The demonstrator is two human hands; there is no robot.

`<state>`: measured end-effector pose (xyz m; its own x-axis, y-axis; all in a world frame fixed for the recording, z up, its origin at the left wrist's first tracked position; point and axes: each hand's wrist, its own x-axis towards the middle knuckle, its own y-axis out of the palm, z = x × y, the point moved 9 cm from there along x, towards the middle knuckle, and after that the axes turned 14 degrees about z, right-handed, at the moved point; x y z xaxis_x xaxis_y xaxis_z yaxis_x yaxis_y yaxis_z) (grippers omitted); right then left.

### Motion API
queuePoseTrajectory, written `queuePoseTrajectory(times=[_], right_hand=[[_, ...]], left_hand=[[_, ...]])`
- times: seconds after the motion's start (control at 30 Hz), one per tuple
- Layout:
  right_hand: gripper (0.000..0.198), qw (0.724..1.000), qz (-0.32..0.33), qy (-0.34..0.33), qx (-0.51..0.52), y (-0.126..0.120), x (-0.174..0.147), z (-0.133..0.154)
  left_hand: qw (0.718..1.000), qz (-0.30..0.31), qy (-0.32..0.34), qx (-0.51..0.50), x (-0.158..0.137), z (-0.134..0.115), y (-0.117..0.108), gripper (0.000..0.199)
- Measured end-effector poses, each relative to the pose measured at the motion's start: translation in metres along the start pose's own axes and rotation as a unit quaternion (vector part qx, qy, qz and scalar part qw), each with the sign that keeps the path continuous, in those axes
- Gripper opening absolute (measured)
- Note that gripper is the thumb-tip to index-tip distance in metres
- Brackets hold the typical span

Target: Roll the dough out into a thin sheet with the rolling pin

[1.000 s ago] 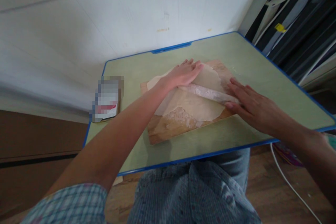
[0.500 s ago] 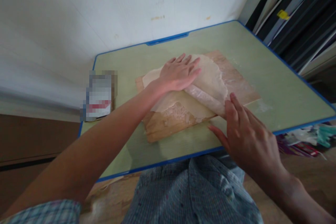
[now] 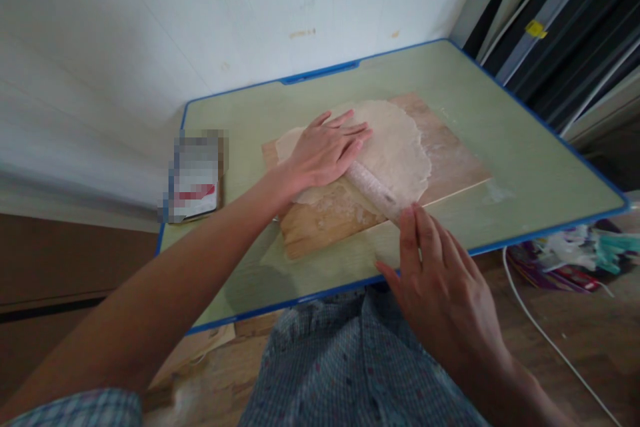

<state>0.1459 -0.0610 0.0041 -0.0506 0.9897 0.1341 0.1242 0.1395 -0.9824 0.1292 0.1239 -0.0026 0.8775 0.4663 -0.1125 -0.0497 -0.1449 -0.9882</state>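
Note:
A thin, pale sheet of dough (image 3: 395,133) is spread over a floured wooden board (image 3: 450,153). Across it, slanting toward me, lies a flour-dusted rolling pin (image 3: 373,185). My left hand (image 3: 327,147) is flat with fingers spread, its palm over the far end of the pin and hiding that end. At the near end, the straight fingers of my right hand (image 3: 440,273) rest on the pin, thumb held apart. The pin's near tip is covered by those fingers. Dough reaches past the board's far edge side, with an uneven rim.
The board lies on a pale green table (image 3: 530,147) with a blue edge (image 3: 310,300), pushed against a white wall (image 3: 250,7). A blurred-out packet or device (image 3: 197,177) sits at the left. Plastic bags (image 3: 575,250) and a white cable (image 3: 540,327) are on the floor at right.
The rolling pin has come toward me and a little left over the dough, both hands moving with it. More of the dough's far part shows now.

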Motion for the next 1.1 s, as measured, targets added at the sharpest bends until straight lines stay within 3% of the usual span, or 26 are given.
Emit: queuePoseTrajectory(times=[0.37,0.57,0.7,0.93,1.1], right_hand=[[0.055,1.0,0.012,0.004,0.006,0.0,-0.013,0.026],[0.056,0.999,0.009,-0.037,0.025,-0.002,-0.017,0.029],[0.048,0.996,-0.029,-0.069,0.056,-0.004,-0.006,-0.001],[0.043,0.988,-0.034,-0.068,0.132,0.009,0.024,-0.061],[0.05,0.987,-0.018,-0.048,0.153,0.018,0.031,-0.078]], left_hand=[[0.999,-0.03,0.011,-0.036,-0.031,0.002,0.001,0.048],[0.999,-0.026,-0.002,-0.044,-0.045,0.005,0.001,0.047],[0.999,0.005,-0.029,-0.016,-0.025,0.003,0.001,0.047],[0.998,0.031,-0.047,-0.032,0.039,-0.007,-0.008,0.048],[0.994,0.065,-0.056,-0.063,0.078,-0.005,-0.008,0.048]])
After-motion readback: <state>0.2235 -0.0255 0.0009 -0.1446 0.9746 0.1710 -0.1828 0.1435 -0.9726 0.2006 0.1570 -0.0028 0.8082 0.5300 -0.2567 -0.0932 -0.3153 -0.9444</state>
